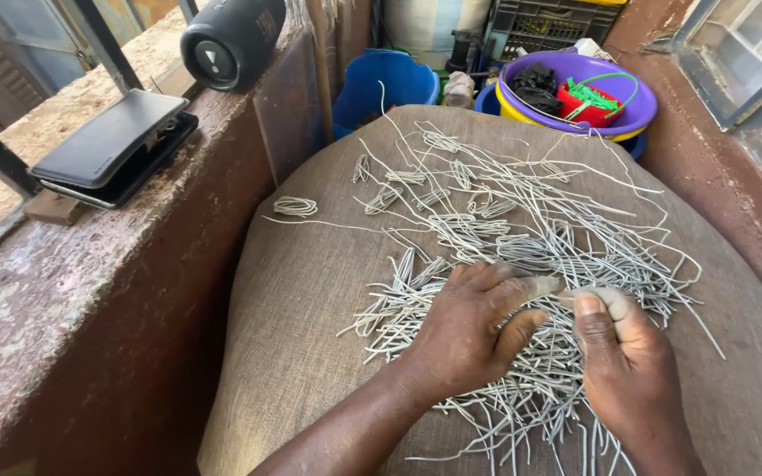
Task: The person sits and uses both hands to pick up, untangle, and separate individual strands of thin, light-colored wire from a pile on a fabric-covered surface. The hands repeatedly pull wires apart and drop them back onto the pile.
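A heap of thin pale grey cord pieces (522,238), some loose and some folded into small bundles, lies spread over a brown burlap sack (310,300). My left hand (474,330) rests palm down on the strands, its fingers pinching a strand end. My right hand (623,361) is closed on the same strand just to the right, fingertips nearly touching the left ones. One small coiled bundle (295,206) lies apart at the left of the sack.
A reddish ledge (90,264) runs along the left, bearing a black wallet-like case (112,145) and a black cylindrical speaker (231,40). Behind the sack stand a blue bucket (381,84) and a purple basin (619,110) holding a red basket and dark items. A wall rises at right.
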